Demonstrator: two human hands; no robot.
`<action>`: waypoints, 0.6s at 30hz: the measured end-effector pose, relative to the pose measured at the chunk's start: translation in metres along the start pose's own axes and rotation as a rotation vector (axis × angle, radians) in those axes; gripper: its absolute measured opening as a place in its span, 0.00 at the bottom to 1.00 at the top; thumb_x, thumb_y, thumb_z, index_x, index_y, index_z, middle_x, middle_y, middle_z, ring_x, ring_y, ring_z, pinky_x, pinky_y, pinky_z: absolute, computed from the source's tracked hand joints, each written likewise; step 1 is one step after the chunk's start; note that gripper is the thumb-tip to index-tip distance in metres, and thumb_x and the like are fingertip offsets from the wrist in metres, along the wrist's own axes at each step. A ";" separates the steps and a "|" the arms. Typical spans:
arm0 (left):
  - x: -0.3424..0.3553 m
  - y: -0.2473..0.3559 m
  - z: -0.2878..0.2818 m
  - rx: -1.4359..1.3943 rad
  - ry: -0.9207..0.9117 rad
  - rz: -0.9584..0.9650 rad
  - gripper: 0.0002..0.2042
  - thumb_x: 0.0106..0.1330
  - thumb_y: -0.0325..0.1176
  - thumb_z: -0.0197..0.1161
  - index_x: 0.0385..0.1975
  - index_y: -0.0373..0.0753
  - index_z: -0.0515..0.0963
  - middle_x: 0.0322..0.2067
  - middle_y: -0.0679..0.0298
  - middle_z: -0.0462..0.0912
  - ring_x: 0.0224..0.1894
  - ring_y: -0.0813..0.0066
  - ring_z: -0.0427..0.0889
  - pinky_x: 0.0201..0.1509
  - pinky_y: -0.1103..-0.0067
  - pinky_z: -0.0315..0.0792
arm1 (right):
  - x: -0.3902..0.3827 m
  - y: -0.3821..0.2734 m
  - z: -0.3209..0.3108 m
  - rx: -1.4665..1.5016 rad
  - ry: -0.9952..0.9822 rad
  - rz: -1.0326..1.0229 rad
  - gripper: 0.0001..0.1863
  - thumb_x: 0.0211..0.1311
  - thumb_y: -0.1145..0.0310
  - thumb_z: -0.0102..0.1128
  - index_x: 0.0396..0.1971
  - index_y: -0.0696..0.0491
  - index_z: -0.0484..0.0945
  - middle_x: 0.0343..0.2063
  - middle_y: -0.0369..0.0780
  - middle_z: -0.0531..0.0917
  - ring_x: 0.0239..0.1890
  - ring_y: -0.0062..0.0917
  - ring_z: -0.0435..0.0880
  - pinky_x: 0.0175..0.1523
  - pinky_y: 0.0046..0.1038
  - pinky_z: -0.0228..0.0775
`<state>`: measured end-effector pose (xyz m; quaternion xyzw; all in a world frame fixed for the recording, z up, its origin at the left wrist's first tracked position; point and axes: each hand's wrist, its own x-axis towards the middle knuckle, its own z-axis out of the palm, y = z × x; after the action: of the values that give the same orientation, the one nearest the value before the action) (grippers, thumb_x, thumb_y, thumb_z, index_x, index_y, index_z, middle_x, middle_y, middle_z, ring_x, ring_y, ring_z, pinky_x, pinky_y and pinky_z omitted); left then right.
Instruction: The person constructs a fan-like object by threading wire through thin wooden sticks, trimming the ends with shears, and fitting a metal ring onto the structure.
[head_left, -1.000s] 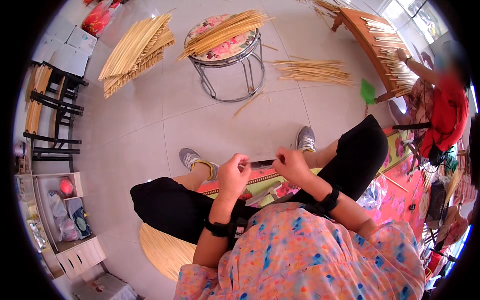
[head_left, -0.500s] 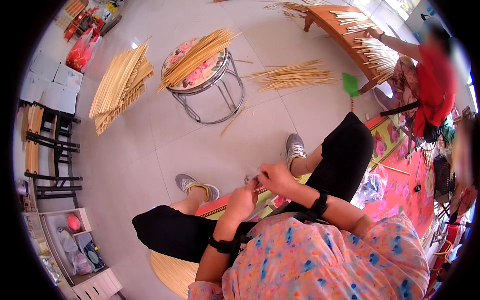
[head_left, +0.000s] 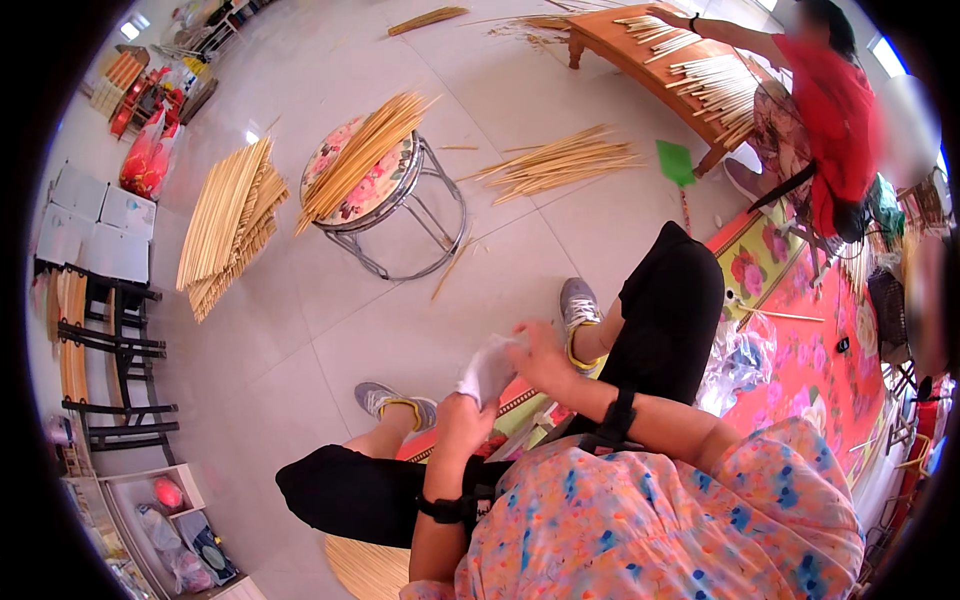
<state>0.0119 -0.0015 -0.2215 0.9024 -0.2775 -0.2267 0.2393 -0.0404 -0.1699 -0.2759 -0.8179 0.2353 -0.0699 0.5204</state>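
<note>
A soft white cloth-like piece [head_left: 488,370] is spread between my hands, above my lap; its exact kind is not clear. My left hand [head_left: 466,424] is closed around its lower end. At its upper right edge my right hand [head_left: 545,360] pinches it, fingers slightly blurred. Below my hands lies a red and green flowered mat [head_left: 520,410], partly hidden by my arms and black-clad legs.
Ahead stands a round stool [head_left: 355,205] topped with thin sticks [head_left: 365,160]. More sticks lie in piles on the floor [head_left: 225,225] [head_left: 560,165]. At right, a person in red [head_left: 825,120] reaches over a wooden table [head_left: 610,45] with sticks. Clear plastic [head_left: 735,365] lies beside my knee.
My hands have moved apart, and the white piece, bunched up before, is now stretched out between them. The person in red has reached farther across the table. My view has shifted slightly.
</note>
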 end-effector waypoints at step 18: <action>-0.020 0.011 -0.043 -0.401 0.027 0.290 0.22 0.52 0.30 0.66 0.49 0.33 0.72 0.39 0.53 0.79 0.39 0.59 0.79 0.44 0.72 0.72 | 0.012 -0.031 -0.020 1.185 -0.415 0.619 0.18 0.67 0.60 0.49 0.54 0.49 0.68 0.47 0.36 0.76 0.48 0.29 0.76 0.52 0.40 0.70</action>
<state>0.0162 0.0155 -0.1762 0.7905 -0.3505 -0.2284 0.4473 -0.0274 -0.1806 -0.2414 -0.2883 0.2754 0.1225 0.9089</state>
